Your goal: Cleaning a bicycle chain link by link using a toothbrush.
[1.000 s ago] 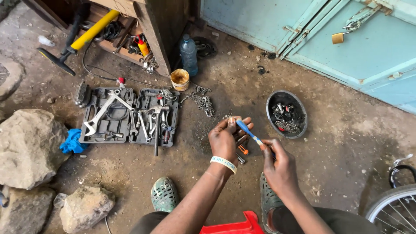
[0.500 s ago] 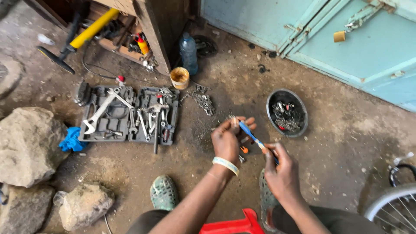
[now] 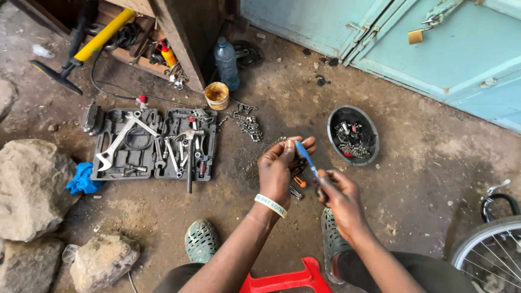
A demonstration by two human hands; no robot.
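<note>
The left hand stays curled around a small dark metal part, and the right hand still pinches the blue-handled tool, its tip against that part. Both hands sit slightly lower than before, above the dirt floor near the black bowl.

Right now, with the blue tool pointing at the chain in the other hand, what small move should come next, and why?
Probably bring the blue-handled tool a little closer to the chain bunched in the left hand. The right hand holds the tool by its lower end, and its tip sits right at the left fingertips, beside the chain.
</note>
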